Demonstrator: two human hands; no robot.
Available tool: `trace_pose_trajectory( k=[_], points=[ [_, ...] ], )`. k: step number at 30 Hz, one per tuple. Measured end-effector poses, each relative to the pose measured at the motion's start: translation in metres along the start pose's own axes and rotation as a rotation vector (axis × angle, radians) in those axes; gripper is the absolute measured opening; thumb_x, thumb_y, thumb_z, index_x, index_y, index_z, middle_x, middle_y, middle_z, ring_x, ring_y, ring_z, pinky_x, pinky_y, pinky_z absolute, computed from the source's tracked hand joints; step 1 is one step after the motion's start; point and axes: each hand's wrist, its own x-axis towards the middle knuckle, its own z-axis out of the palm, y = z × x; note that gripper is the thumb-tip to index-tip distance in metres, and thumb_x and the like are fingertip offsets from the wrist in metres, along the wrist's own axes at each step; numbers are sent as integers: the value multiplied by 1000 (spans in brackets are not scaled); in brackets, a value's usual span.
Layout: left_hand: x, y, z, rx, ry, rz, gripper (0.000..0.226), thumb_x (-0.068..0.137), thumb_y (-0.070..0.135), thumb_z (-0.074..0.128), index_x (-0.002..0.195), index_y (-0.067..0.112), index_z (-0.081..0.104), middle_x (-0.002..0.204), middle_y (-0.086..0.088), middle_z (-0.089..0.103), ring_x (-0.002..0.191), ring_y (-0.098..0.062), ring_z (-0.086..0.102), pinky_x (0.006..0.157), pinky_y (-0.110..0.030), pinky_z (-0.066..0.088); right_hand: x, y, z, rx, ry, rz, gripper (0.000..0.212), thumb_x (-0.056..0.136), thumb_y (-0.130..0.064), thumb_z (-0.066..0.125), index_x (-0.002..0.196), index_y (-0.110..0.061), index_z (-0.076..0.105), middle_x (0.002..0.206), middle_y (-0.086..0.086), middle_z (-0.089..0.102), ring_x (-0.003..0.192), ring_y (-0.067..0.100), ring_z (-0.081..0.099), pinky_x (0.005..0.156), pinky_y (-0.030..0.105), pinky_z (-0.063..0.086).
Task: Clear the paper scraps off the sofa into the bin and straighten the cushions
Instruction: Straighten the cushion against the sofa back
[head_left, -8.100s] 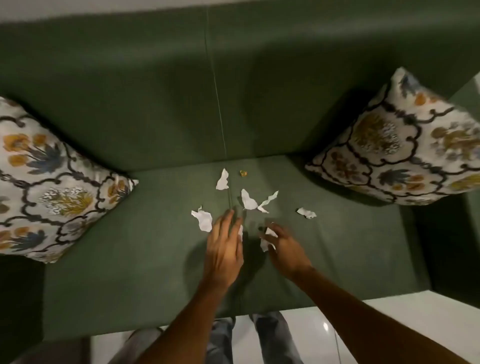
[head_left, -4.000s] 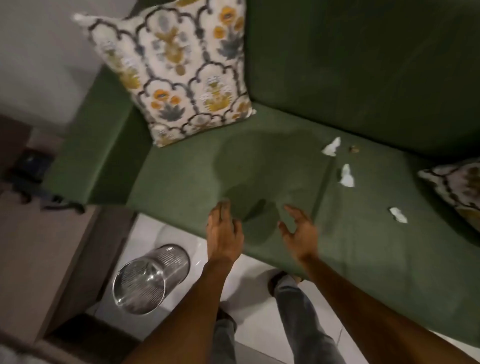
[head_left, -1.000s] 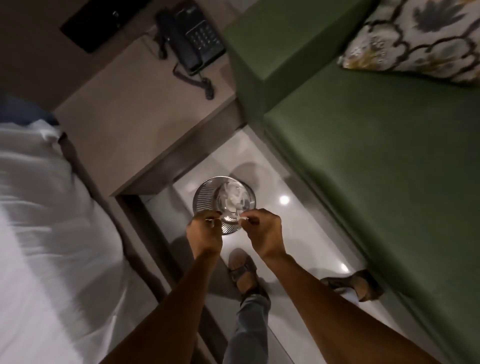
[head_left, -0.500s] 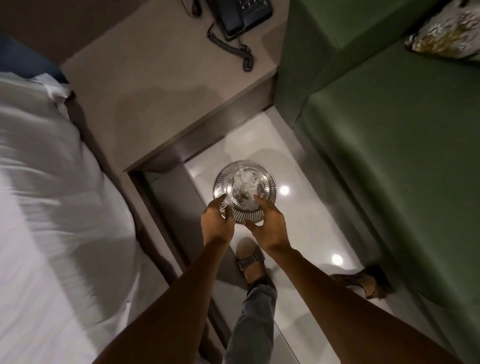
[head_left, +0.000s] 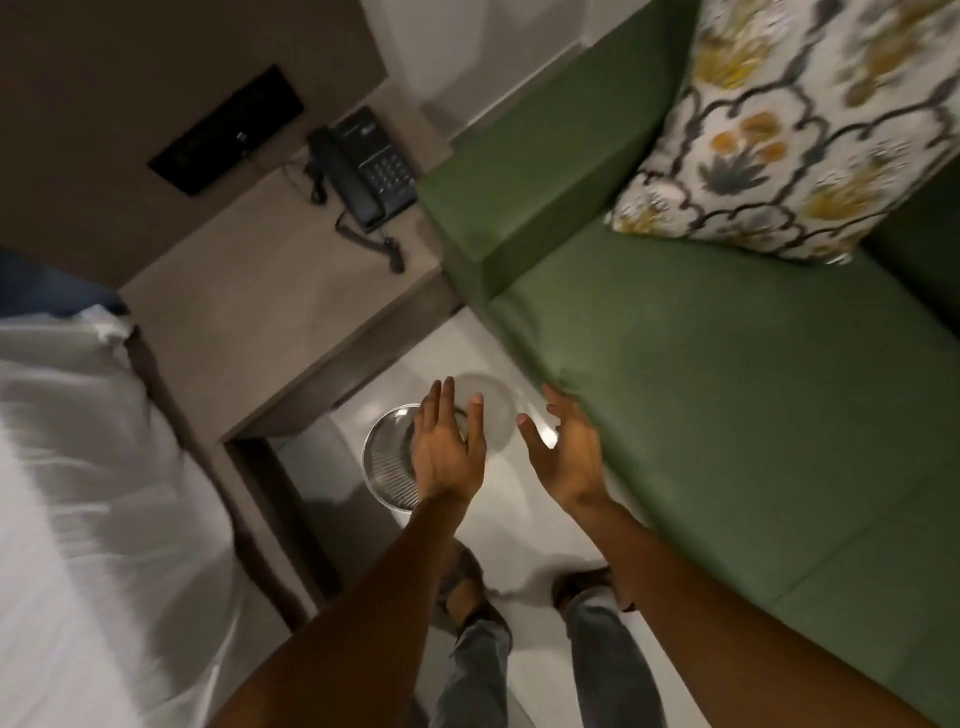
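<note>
A round metal mesh bin (head_left: 387, 462) stands on the pale floor between the side table and the green sofa (head_left: 727, 405). My left hand (head_left: 447, 447) hovers over the bin's right half, fingers spread and empty. My right hand (head_left: 563, 449) is open too, just right of the bin at the sofa's front edge. A floral cushion (head_left: 779, 130) leans in the sofa's left corner against the armrest. No paper scraps show on the visible part of the seat. The bin's inside is mostly hidden by my left hand.
A low beige side table (head_left: 249, 322) carries a black telephone (head_left: 363, 166) left of the armrest. A bed with white sheets (head_left: 78, 519) fills the left side. My feet and jeans (head_left: 519, 649) stand on the narrow strip of floor.
My hands were pinched together over the bin; now both have opened and lifted away. The view has swung up toward the sofa and the cushion.
</note>
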Motion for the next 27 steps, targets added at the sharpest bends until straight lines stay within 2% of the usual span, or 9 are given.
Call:
trace_pose_trajectory(
  k=[2, 7, 10, 12, 16, 18, 20, 23, 27],
  points=[
    [4, 47, 13, 7, -12, 30, 69, 105, 65, 31, 159, 22, 33, 168, -5, 34, 156, -27, 27, 126, -50, 25, 11, 1, -49, 3, 64, -10, 61, 98, -46, 69, 148, -14, 55, 147, 10, 63, 132, 27, 62, 109, 27, 43],
    [17, 190, 54, -209, -8, -1, 84, 96, 79, 35, 157, 22, 35, 162, -12, 42, 150, -32, 37, 123, -50, 32, 49, 7, -184, 129, 250, 72, 83, 90, -65, 67, 157, -22, 42, 159, 7, 49, 145, 27, 49, 120, 48, 42],
    [31, 254, 83, -298, -61, 14, 103, 84, 92, 31, 159, 21, 34, 164, -12, 39, 152, -31, 33, 124, -45, 25, 81, 13, -250, 220, 440, 86, 94, 86, -70, 66, 160, -20, 36, 165, 8, 39, 152, 25, 39, 124, 36, 31],
    [51, 288, 103, -365, -96, 14, 105, 81, 94, 36, 159, 24, 35, 166, -8, 37, 154, -28, 32, 127, -45, 23, 105, 21, -283, 292, 520, 85, 100, 86, -68, 70, 163, -21, 28, 168, 7, 32, 155, 23, 32, 125, 35, 27],
    [99, 336, 138, -559, -35, 33, 77, 95, 70, 53, 156, 24, 41, 164, -7, 40, 151, -26, 37, 127, -42, 27, 159, 27, -312, 438, 545, 166, 115, 81, -76, 70, 166, -24, 12, 174, 2, 13, 160, 25, 20, 130, 49, 23],
    [118, 351, 142, -568, 35, -58, 87, 95, 73, 49, 159, 17, 34, 167, -12, 32, 153, -30, 32, 126, -43, 26, 182, 24, -320, 481, 542, 195, 121, 78, -81, 68, 167, -27, 7, 175, 1, 5, 161, 28, 18, 129, 51, 23],
    [135, 365, 146, -597, 31, -124, 99, 89, 83, 40, 161, 17, 28, 168, -14, 28, 154, -33, 29, 126, -51, 26, 203, 22, -327, 517, 538, 197, 126, 74, -84, 69, 167, -28, 3, 176, 1, 1, 161, 31, 17, 129, 53, 22],
    [150, 378, 150, -657, -27, -89, 104, 82, 90, 41, 158, 19, 29, 164, -11, 36, 149, -30, 37, 123, -53, 32, 225, 19, -333, 609, 529, 204, 130, 70, -84, 72, 166, -31, 3, 176, 3, 5, 161, 30, 16, 128, 59, 22],
    [157, 392, 162, -749, 5, -104, 86, 77, 88, 53, 136, 28, 33, 146, -9, 49, 131, -29, 53, 115, -51, 44, 240, 20, -325, 667, 559, 153, 122, 72, -82, 72, 164, -38, 6, 174, 1, 13, 160, 29, 19, 126, 63, 25]
  ],
)
